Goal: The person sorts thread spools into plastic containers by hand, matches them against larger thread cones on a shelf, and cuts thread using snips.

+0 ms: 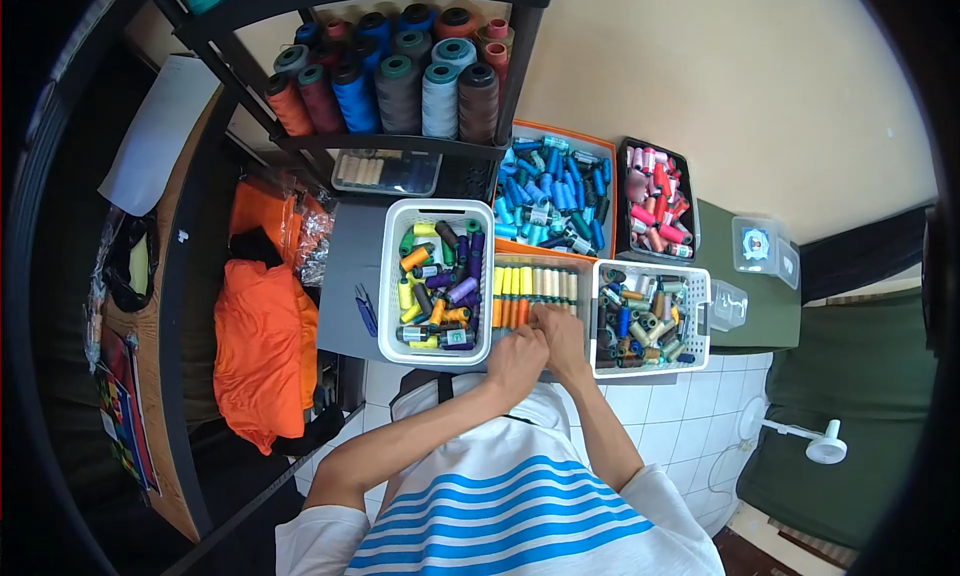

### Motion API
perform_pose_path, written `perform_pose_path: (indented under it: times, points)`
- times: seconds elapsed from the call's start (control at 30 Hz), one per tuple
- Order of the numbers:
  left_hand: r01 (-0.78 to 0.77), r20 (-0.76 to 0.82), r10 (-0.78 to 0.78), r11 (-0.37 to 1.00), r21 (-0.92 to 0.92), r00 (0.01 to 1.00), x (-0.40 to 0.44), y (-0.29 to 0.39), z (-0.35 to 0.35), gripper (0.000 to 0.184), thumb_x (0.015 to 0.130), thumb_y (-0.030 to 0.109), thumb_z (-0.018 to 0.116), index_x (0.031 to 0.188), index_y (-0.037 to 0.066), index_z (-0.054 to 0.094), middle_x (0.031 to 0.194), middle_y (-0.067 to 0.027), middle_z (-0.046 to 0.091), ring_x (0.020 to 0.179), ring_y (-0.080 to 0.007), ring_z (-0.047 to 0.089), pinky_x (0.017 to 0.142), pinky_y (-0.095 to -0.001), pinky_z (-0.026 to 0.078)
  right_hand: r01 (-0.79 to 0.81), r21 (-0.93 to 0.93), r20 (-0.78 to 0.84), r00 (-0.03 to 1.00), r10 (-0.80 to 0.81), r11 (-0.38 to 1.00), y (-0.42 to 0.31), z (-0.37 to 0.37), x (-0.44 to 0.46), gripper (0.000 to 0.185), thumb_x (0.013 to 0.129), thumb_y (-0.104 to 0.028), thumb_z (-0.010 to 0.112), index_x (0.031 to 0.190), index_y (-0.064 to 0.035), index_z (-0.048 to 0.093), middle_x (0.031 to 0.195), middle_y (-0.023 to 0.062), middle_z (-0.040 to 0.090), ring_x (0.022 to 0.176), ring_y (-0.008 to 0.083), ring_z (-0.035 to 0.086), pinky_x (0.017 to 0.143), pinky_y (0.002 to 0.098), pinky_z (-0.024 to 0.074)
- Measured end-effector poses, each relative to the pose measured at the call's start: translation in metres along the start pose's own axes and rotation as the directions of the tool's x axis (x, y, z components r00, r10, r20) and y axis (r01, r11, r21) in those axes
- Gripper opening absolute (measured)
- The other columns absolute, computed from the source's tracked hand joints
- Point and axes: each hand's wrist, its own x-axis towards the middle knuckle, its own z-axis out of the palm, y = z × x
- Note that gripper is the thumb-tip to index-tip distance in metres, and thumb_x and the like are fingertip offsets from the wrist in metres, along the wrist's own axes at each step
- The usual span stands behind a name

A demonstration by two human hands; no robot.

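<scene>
My left hand [519, 360] is closed at the front edge of a clear box [586, 276] holding rows of thread spools. Touching or just behind it, my right hand [560, 334] has its fingers curled down over the box's front spools. What either hand grips is hidden. In that box stand yellow spools [513, 280], orange spools [510, 314] and cream spools [553, 284], lined up side by side. A white basket [397, 216] on the left contains loose green, yellow, purple and orange spools. Another white basket [650, 369] on the right holds mixed brown, grey and blue spools.
Behind the clear box are an orange-rimmed bin [612, 166] of blue spools and a black bin [683, 166] of pink and red spools. Thread snips [366, 311] lie left on the grey table. A black shelf [400, 148] carries large thread cones [398, 96].
</scene>
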Motion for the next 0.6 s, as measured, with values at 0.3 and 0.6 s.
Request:
perform_pose_path:
  times: [0.3,0.6]
  points:
    - [-0.086,0.042,0.102,0.955,-0.283,0.994,-0.048,-0.001,-0.076,0.018,0.082,0.004,0.071,0.097,0.001,0.062,0.088,-0.0165,0.071,0.075,-0.0314,0.075,0.062,-0.0405,0.056,-0.031,0.128,0.104,0.994,0.017,0.991,-0.018,0.0,-0.003,0.024,0.08,-0.021,0.082,0.092,-0.0037,0.071,0.084,0.0188,0.07,0.078,0.0409,0.069,0.068,0.0488,0.0541]
    - [0.457,0.468,0.14,-0.575,-0.679,0.872,-0.059,-0.061,-0.063,0.038,0.111,0.033,0.052,0.11,-0.003,0.064,0.073,-0.0073,0.06,0.053,-0.0177,0.053,0.05,-0.0339,0.044,0.071,0.392,0.229,0.958,-0.172,0.917,-0.01,0.014,-0.006,0.02,0.087,-0.014,0.077,0.102,-0.0019,0.076,0.091,0.0193,0.075,0.08,0.0383,0.072,0.074,0.0462,0.0551]
